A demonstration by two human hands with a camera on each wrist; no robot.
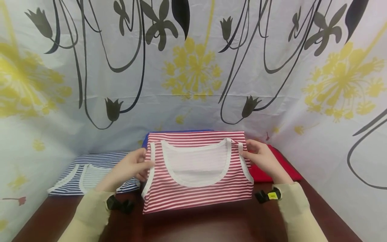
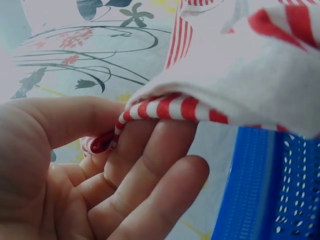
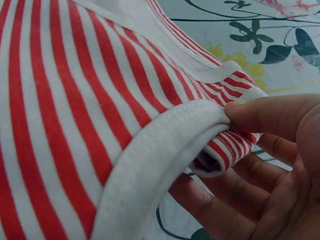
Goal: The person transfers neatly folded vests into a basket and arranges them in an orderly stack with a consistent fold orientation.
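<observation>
A folded red-and-white striped tank top (image 1: 198, 195) with white trim is held up in front of me, its scooped neckline facing me. My left hand (image 1: 130, 168) pinches its left edge, thumb on the front and fingers behind, as the left wrist view shows on the striped fabric (image 2: 175, 107). On the other side my right hand (image 1: 263, 158) pinches the right edge near the white armhole trim (image 3: 160, 145). Behind the tank top, a blue perforated basket (image 2: 250, 185) is mostly hidden in the head view.
A navy-and-white striped tank top (image 1: 72, 174) lies flat at the left on the dark brown table (image 1: 193, 228). A red folded cloth (image 1: 284, 164) lies at the right, partly behind my right hand. A flower-printed white curtain (image 1: 193, 111) closes off the back and sides.
</observation>
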